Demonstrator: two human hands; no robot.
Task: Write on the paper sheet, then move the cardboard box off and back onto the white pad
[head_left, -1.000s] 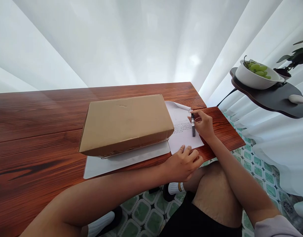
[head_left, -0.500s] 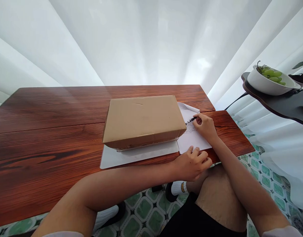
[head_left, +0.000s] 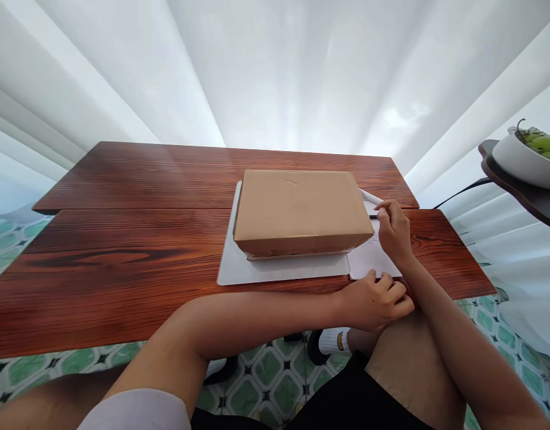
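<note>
A closed brown cardboard box (head_left: pixel 301 206) rests on a flat white sheet or board (head_left: pixel 283 272) on the table. At the box's right side lies white paper (head_left: pixel 368 263) with handwriting on it, partly hidden by the box; its far edge curls up. My right hand (head_left: pixel 395 230) is over this paper, thumb and fingers pinched on a dark pen (head_left: pixel 372 216), of which only a short piece shows. At the table's front edge, just below the paper, my left hand (head_left: pixel 377 300) has its fingers loosely bent and apart, with nothing visible in them.
The brown wooden table (head_left: pixel 135 233) has a seam between its boards. At the far right a dark shelf (head_left: pixel 521 191) carries a white bowl (head_left: pixel 532 161) of green grapes (head_left: pixel 546 143). White curtains (head_left: pixel 275 77) hang behind; green patterned tiles (head_left: pixel 270 367) cover the floor.
The view has swung left, so the table and box appear further right. My right hand's fingers have turned, and less of the pen shows. My left hand stays at the table's front edge.
</note>
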